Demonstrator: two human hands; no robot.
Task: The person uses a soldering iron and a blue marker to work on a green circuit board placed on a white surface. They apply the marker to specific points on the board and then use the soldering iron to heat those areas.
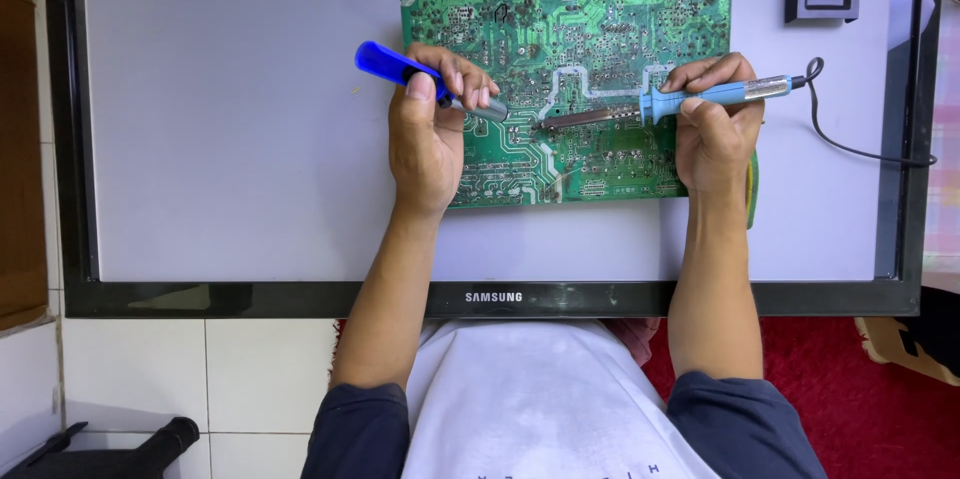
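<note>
I am gripping the blue solder sucker (400, 66) in my left hand (428, 134) and the soldering iron (690, 97) in my right hand (712, 134), both over the green circuit board (600, 29). I should be keeping both tips steady at one joint.

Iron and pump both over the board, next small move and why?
Probably slide the pump tip right, next to the iron tip. Left hand holds the pump, right hand the iron; the two tips face each other mid-board with a gap between them.
</note>
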